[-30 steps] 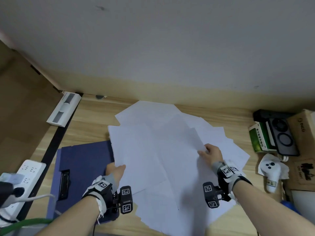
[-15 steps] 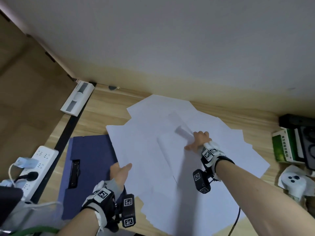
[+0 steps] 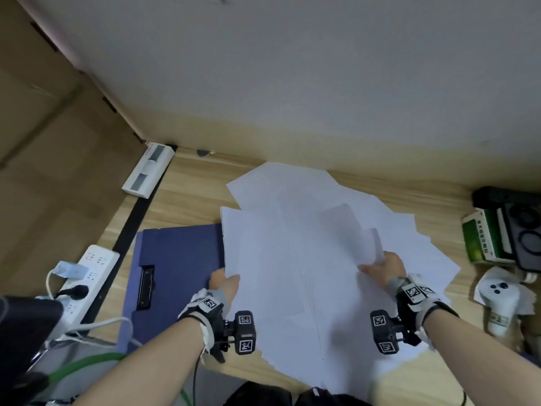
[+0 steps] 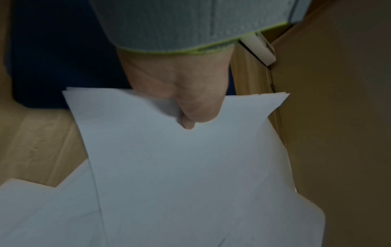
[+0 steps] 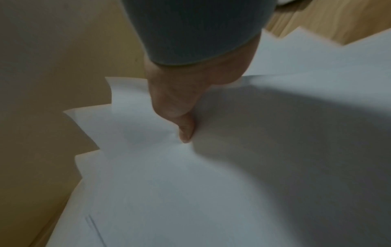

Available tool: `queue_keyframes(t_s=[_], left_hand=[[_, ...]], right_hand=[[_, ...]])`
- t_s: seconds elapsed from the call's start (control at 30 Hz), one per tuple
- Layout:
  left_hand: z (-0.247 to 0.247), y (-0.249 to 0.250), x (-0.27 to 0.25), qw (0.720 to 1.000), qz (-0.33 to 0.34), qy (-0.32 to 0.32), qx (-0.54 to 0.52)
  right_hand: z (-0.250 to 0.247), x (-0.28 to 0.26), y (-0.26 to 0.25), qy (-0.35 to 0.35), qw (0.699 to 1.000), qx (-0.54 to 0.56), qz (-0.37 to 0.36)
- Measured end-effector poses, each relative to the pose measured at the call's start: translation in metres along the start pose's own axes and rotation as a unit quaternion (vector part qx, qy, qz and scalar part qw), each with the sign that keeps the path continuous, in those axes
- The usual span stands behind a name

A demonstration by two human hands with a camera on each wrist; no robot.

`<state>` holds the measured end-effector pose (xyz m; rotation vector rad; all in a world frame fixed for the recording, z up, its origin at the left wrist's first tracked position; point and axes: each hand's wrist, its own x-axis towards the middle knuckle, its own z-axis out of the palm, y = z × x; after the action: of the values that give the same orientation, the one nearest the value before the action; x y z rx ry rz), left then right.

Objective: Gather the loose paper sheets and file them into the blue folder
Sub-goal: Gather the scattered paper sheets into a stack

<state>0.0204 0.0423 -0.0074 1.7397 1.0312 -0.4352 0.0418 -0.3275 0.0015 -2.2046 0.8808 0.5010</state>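
Over on the far left of the worktop (image 3: 187, 186) sits a white power strip (image 3: 87, 276), well outside the left hand. Next along, the blue folder (image 3: 175, 268) lies flat and open, its black clip (image 3: 145, 287) bare, nothing filed in it yet. The left hand (image 3: 224, 284) is right at the folder's inner edge, and the left wrist view shows its thumb clamped down on the near edge of a small stack of sheets (image 4: 180, 167), fingers hidden underneath. A moment ago that hand was only laid open against the paper; now it has a real pinch.

Between the two hands the paper sheets (image 3: 292, 259) are spread in a loose fan, corners sticking out every way.

The right hand (image 3: 383, 268) has come back toward the body. Half a second ago it was reaching out into the middle of the pile; now it is drawn in, thumb pressing into a buckled sheet (image 5: 148, 127) and a curled corner standing up just past the fingers. It is pinching paper, hands well apart, one at each side of the spread.

So the gathering is under way from both edges. I'd judge squaring the fan into one stack comes next, and loose sheets at the far side may slip out.

Right of the right hand: a green box (image 3: 483, 238) and a white controller (image 3: 500, 300), untouched.
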Motion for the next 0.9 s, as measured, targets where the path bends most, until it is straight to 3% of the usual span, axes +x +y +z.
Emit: queue_keyframes(t_s=[0.13, 0.33, 0.5, 0.67, 0.73, 0.83, 0.9], left_hand=[[0.009, 0.016, -0.003, 0.998, 0.016, 0.015, 0.055], [0.03, 0.019, 0.004, 0.991, 0.047, 0.008, 0.124], [0.036, 0.014, -0.001, 0.99, 0.058, 0.005, 0.129], [0.031, 0.006, 0.003, 0.992, 0.049, -0.016, 0.115], [0.033, 0.004, 0.005, 0.993, 0.034, -0.011, 0.11], [0.036, 0.005, 0.004, 0.994, 0.021, 0.012, 0.107], [0.039, 0.008, 0.004, 0.994, 0.013, 0.009, 0.107]], right_hand=[[-0.035, -0.007, 0.032, 0.039, 0.996, 0.051, 0.055], [-0.041, -0.031, 0.061, 0.025, 0.996, -0.038, 0.074], [-0.037, -0.024, 0.072, 0.05, 0.995, 0.086, 0.026], [-0.027, -0.008, 0.039, 0.029, 0.982, 0.184, 0.02], [-0.018, 0.009, 0.025, 0.027, 0.985, 0.17, 0.006], [-0.002, 0.027, 0.0, 0.025, 0.998, 0.06, -0.015], [0.003, 0.027, -0.012, 0.03, 0.999, 0.008, 0.009]])
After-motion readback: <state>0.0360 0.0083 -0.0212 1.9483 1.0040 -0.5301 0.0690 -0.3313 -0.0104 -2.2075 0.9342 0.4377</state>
